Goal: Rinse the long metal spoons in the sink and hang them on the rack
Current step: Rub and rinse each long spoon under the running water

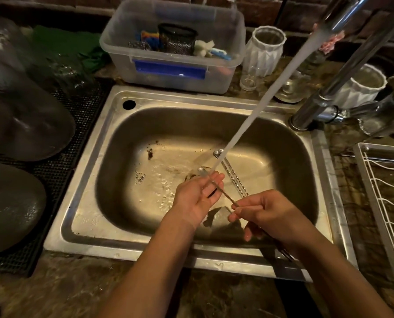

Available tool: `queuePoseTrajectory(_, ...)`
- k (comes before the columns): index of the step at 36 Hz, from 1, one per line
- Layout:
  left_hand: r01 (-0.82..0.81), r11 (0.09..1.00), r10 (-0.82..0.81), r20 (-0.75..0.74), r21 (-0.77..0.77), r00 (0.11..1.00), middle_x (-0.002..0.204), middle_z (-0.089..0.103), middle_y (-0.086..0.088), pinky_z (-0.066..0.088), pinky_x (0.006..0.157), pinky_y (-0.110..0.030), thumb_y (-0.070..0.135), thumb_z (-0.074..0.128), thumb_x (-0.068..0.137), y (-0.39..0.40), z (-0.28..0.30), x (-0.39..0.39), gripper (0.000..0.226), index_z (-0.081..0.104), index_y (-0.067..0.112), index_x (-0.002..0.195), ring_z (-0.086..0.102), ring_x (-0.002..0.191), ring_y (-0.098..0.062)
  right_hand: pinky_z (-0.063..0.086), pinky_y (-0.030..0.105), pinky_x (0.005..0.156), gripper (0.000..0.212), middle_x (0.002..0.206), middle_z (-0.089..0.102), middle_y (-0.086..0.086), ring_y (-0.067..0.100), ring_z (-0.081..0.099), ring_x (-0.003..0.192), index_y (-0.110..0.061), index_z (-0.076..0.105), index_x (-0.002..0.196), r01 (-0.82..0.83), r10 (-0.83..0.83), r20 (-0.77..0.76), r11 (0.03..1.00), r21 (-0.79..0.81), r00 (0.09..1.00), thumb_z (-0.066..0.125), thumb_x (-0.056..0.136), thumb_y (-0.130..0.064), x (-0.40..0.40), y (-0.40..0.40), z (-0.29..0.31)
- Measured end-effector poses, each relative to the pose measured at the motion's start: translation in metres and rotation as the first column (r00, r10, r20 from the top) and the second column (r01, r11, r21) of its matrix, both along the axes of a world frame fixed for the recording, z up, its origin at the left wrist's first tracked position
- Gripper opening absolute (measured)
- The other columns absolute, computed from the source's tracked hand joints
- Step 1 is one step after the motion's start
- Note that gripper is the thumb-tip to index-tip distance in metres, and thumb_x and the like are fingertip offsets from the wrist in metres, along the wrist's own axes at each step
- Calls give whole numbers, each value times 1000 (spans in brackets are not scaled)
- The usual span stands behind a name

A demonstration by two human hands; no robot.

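Over the steel sink (93,171), a water stream (255,115) hits the left hand (197,198), spread palm-up beneath a twisted long spoon (228,197); its bowl is blurred by water. More spoons (234,176) lie just beside it on the sink floor. Rightward, the right hand (267,214) pinches the spoon's handle. A white wire rack (379,182) is cut off at the right edge.
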State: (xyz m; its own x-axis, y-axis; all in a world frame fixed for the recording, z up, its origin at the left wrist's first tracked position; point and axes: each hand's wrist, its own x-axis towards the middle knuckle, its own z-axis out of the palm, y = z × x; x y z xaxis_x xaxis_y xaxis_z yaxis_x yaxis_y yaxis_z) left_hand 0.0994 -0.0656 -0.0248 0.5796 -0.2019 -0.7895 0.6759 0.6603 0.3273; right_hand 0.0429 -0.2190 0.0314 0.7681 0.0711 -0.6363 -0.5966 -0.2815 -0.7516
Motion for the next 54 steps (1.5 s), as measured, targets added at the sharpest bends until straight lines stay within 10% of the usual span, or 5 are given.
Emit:
queuePoseTrajectory(12,25,1000,-26,39,13,999,82,71,-15,57,69,-32,2,43,101,2,5,-3,20,63,-3,102,66,73,-20,38,20,39,24,71,71,11,16,55,42,0,72,98,-1,2,-126,1000,14,992,49,102,-6,-9,-22,6)
queuePoseTrajectory(24,24,999,-21,81,-35,997,80,76,-15,58,80,-32,-3,50,97,1,5,3,17,61,-6,109,68,84,-20,46,17,42,21,69,75,3,14,63,44,-16,74,84,5,18,88,969,-248,996,59,99,-16,-13,-16,3)
queuePoseTrajectory(41,-9,995,11,28,-99,1000,97,73,-17,52,93,-38,24,34,108,-8,2,9,36,56,-2,118,70,90,-24,43,19,41,16,70,73,8,24,63,45,-18,76,89,42,-28,102,990,-135,994,62,96,-14,-31,-42,-2)
queuePoseTrajectory(54,-86,996,86,116,-6,990,110,72,-26,59,89,-40,3,56,95,-13,5,1,22,59,-8,114,73,99,-30,42,19,41,19,71,73,8,18,58,42,-16,77,88,114,-110,107,993,-34,988,61,97,-11,-30,-36,-16)
